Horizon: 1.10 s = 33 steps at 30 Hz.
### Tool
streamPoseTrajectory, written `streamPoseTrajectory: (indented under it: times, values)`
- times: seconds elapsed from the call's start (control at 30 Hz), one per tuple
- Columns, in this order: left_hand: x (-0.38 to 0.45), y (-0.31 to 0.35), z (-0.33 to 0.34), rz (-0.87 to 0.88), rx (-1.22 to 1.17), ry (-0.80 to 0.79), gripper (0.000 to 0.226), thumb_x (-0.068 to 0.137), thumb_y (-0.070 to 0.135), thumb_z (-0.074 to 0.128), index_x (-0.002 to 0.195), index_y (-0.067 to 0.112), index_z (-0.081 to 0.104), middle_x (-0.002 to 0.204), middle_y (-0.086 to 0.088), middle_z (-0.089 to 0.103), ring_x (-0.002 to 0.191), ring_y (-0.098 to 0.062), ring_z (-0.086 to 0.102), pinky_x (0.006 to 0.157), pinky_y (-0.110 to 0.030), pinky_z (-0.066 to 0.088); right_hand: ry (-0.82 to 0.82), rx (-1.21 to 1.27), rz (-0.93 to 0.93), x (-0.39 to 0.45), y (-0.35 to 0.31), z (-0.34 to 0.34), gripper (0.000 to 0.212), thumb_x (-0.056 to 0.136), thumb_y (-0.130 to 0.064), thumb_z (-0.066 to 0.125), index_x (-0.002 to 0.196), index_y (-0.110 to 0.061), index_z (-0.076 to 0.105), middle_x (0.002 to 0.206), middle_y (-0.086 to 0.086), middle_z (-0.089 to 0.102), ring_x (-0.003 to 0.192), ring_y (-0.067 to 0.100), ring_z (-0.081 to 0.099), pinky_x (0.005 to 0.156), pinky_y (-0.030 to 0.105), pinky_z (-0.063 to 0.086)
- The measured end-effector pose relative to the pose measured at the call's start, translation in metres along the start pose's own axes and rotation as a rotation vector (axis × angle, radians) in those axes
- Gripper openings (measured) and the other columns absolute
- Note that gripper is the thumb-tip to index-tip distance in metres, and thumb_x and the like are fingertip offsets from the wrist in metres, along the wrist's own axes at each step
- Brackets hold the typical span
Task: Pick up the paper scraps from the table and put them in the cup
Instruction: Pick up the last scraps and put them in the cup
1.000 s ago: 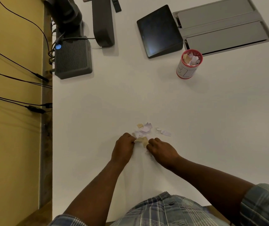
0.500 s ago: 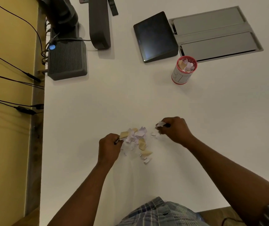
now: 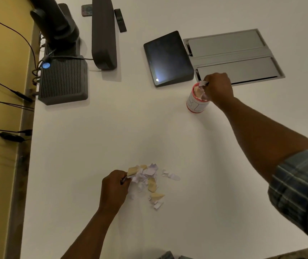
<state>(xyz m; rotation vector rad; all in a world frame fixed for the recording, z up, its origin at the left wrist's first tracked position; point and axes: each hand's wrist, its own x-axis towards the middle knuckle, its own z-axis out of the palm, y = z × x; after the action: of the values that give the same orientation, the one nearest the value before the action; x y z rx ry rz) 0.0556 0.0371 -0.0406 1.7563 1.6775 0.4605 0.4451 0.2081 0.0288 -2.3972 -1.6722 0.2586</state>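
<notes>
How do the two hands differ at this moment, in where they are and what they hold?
The right hand is stretched far out over the cup; the left hand stays near, beside the scrap pile. The right pinches a white scrap above the rim; the left pinches a tan scrap at the pile's edge. Both grip paper.

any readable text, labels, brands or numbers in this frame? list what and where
None can be read with confidence.
Cup: large outlined characters on its white side, cut off by the angle, not readable.
Tablet: screen dark, only a glare spot.
Ribbed black box: blue light, no visible lettering.
Small remote: too small to read.
</notes>
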Motion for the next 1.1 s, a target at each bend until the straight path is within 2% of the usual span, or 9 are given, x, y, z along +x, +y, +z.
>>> streamPoseTrajectory:
  times: [0.07, 0.17, 0.3, 0.37, 0.57, 0.67, 0.77, 0.93, 1.1]
  values:
    - [0.001, 0.0, -0.001, 0.006, 0.009, 0.01, 0.017, 0.076, -0.002, 0.069, 0.063, 0.0, 0.059, 0.061, -0.008, 0.058, 0.055, -0.023, 0.055, 0.05, -0.02, 0.04, -0.091, -0.094, 0.015, 0.013, -0.001, 0.01, 0.028, 0.081, -0.024, 0.071, 0.098, -0.001, 0.07, 0.091, 0.018, 0.069, 0.082, 0.033, 0.066, 0.075, 0.039, 0.054]
    - [0.002, -0.002, -0.002, 0.002, 0.006, 0.021, 0.014, 0.075, -0.004, 0.07, 0.066, 0.002, 0.061, 0.063, -0.007, 0.059, 0.057, -0.022, 0.056, 0.052, -0.023, 0.042, -0.225, -0.203, 0.04, 0.025, -0.005, 0.023, 0.032, 0.082, -0.025, 0.069, 0.101, 0.0, 0.067, 0.093, 0.019, 0.065, 0.086, 0.037, 0.065, 0.072, 0.041, 0.054]
    - [0.006, -0.001, -0.001, -0.014, 0.0, 0.017, 0.018, 0.075, -0.003, 0.07, 0.064, 0.005, 0.059, 0.063, -0.002, 0.058, 0.057, -0.015, 0.053, 0.054, -0.013, 0.039, -0.264, -0.331, 0.032, 0.036, -0.01, 0.032, 0.032, 0.079, -0.016, 0.071, 0.106, 0.002, 0.065, 0.088, 0.018, 0.058, 0.087, 0.041, 0.064, 0.07, 0.043, 0.053]
    - [0.009, 0.001, 0.0, -0.015, 0.008, 0.017, 0.02, 0.076, -0.002, 0.07, 0.063, 0.007, 0.058, 0.063, 0.0, 0.056, 0.057, -0.011, 0.05, 0.054, -0.01, 0.038, -0.31, -0.378, 0.021, 0.037, -0.012, 0.033, 0.035, 0.079, -0.013, 0.071, 0.11, 0.002, 0.063, 0.098, 0.02, 0.06, 0.091, 0.041, 0.063, 0.074, 0.044, 0.053]
    - [0.013, 0.004, 0.005, 0.022, 0.008, 0.01, 0.016, 0.076, 0.0, 0.072, 0.067, 0.007, 0.061, 0.064, 0.0, 0.058, 0.057, -0.015, 0.053, 0.053, -0.014, 0.038, -0.476, -0.338, -0.017, 0.04, -0.012, 0.016, 0.04, 0.087, -0.021, 0.064, 0.121, 0.0, 0.058, 0.111, 0.02, 0.062, 0.101, 0.035, 0.06, 0.081, 0.038, 0.05]
    - [0.013, 0.004, 0.005, -0.006, -0.014, 0.01, 0.014, 0.077, 0.0, 0.071, 0.069, 0.006, 0.061, 0.065, -0.003, 0.06, 0.059, -0.019, 0.056, 0.053, -0.025, 0.044, -0.454, -0.358, -0.092, 0.04, -0.007, 0.0, 0.04, 0.086, -0.023, 0.064, 0.12, -0.003, 0.06, 0.108, 0.019, 0.065, 0.096, 0.033, 0.062, 0.079, 0.038, 0.052]
    - [0.011, 0.004, 0.005, -0.006, -0.036, 0.016, 0.015, 0.075, -0.003, 0.071, 0.068, 0.007, 0.062, 0.065, -0.001, 0.059, 0.059, -0.016, 0.055, 0.055, -0.017, 0.042, -0.413, -0.444, -0.117, 0.039, -0.005, -0.005, 0.045, 0.081, -0.016, 0.071, 0.123, -0.005, 0.059, 0.107, 0.018, 0.066, 0.095, 0.031, 0.063, 0.08, 0.037, 0.052]
    - [0.01, 0.006, 0.002, 0.003, -0.033, 0.011, 0.02, 0.075, -0.005, 0.07, 0.065, 0.009, 0.059, 0.064, 0.002, 0.057, 0.057, -0.009, 0.052, 0.054, -0.011, 0.039, -0.471, -0.484, -0.078, 0.03, -0.011, 0.008, 0.045, 0.083, -0.02, 0.069, 0.124, -0.004, 0.058, 0.106, 0.017, 0.063, 0.095, 0.032, 0.061, 0.08, 0.037, 0.051]
    - [0.01, 0.005, -0.001, -0.045, -0.042, 0.023, 0.015, 0.076, -0.003, 0.069, 0.068, 0.006, 0.061, 0.066, -0.002, 0.06, 0.059, -0.016, 0.057, 0.054, -0.018, 0.042, -0.486, -0.473, 0.007, 0.026, -0.015, 0.019, 0.046, 0.08, -0.012, 0.072, 0.122, -0.002, 0.057, 0.108, 0.018, 0.061, 0.1, 0.034, 0.06, 0.081, 0.036, 0.051]
